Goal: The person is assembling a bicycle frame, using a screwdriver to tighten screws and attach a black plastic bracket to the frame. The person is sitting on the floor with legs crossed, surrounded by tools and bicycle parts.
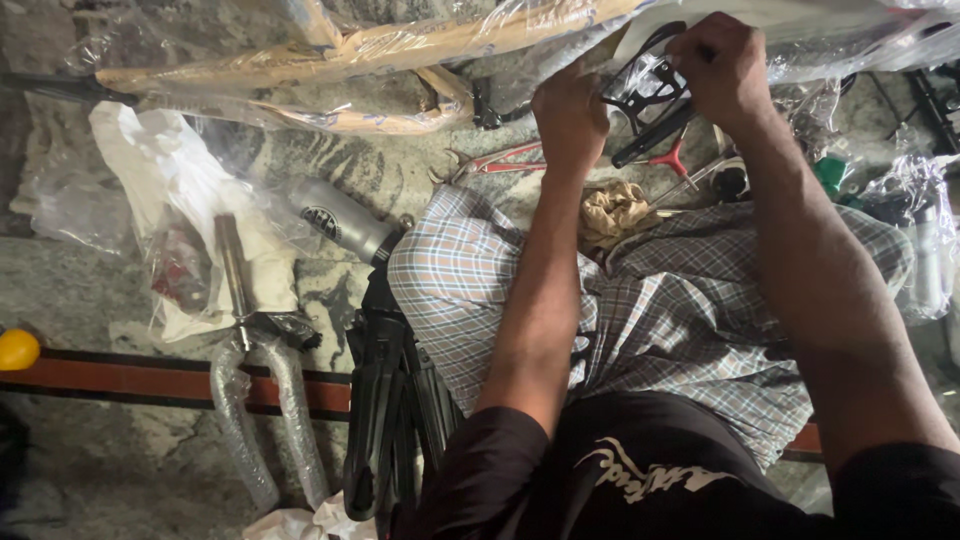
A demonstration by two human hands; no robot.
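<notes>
Both my hands are raised at the top of the head view. My left hand [570, 115] and my right hand [722, 62] grip a black wire bottle cage [645, 85] wrapped in clear plastic film, one hand on each side. Just under the cage sits a black cylindrical handle [652, 137]. My legs in checked cloth [660, 300] fill the middle of the view below my arms. Red-handled pliers [510, 158] lie on the stone floor under my left hand.
A bubble-wrapped bicycle fork [262, 400] lies at the lower left beside black plastic mudguards [385, 420]. A grey metal bottle [340, 218] rests near a white plastic bag [165, 170]. A cardboard-wrapped bicycle frame [330, 60] runs across the top. A crumpled rag [612, 212] and bagged parts [920, 230] lie at right.
</notes>
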